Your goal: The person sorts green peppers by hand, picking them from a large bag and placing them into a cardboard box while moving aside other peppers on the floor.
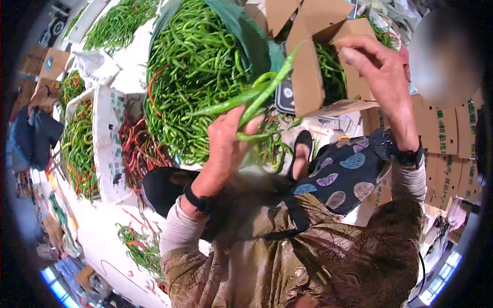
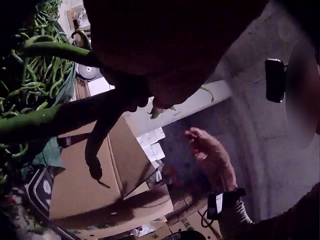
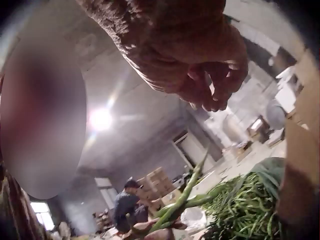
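My left hand (image 1: 226, 141) grips several long green peppers (image 1: 280, 77), which fan out past its fingers in the head view. In the left wrist view that hand (image 2: 150, 65) is dark, with thick green peppers (image 2: 55, 117) jutting from it. My right hand (image 1: 382, 82) is raised beside an open cardboard box (image 1: 305, 72), its fingers loosely bent and nothing visible in them. The right wrist view shows the same hand (image 3: 185, 55) above, with a gap between thumb and fingers, and the held peppers (image 3: 185, 195) below.
A green-lined heap of green peppers (image 1: 195, 66) lies beyond my left hand. Red peppers (image 1: 138, 154) and a white foam box (image 1: 109, 149) are at the left. Flattened cartons (image 1: 441, 128) stand at the right. A person (image 3: 129, 205) sits in the background.
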Motion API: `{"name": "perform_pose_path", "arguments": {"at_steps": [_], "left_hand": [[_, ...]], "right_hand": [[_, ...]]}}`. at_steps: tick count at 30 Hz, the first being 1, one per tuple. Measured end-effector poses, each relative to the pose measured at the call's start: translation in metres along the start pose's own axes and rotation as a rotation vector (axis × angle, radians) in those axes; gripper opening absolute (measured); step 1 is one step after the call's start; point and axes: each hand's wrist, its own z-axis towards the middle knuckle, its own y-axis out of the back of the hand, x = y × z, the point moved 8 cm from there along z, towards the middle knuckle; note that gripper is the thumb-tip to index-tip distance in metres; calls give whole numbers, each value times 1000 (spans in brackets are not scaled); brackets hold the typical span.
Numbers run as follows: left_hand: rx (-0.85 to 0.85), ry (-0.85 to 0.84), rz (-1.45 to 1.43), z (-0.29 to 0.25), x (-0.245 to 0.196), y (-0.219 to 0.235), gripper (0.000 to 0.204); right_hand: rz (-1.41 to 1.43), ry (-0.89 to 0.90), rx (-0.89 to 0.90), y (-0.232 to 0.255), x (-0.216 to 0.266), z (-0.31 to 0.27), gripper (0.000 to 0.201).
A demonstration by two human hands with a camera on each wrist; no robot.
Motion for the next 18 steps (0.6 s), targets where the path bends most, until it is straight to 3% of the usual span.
{"name": "perform_pose_path", "arguments": {"at_steps": [1, 3, 5, 7, 10, 12, 13, 15, 18], "left_hand": [[32, 7, -5, 2, -3, 0, 35], [56, 20, 15, 1, -4, -3, 33], [51, -79, 82, -2, -9, -3, 30], [37, -71, 70, -6, -3, -4, 29], [140, -56, 64, -7, -3, -5, 35], [142, -31, 62, -5, -5, -1, 33], [142, -12, 59, -2, -4, -1, 33], [120, 47, -83, 0, 6, -1, 28], [247, 447, -309, -5, 28, -6, 22]], "right_hand": [[4, 153, 20, -15, 18, 0, 22], [-76, 248, 138, -48, 45, -3, 23], [-150, 588, 219, -85, 65, -8, 25], [-237, 566, 423, -121, 63, -13, 24], [-268, 580, 502, -147, 49, -8, 23], [-11, 378, 551, -143, 36, 8, 20], [147, 49, 598, -135, 16, 19, 22], [436, -165, 414, -92, -4, 52, 28], [631, -171, 327, -68, -26, 63, 34]]}}
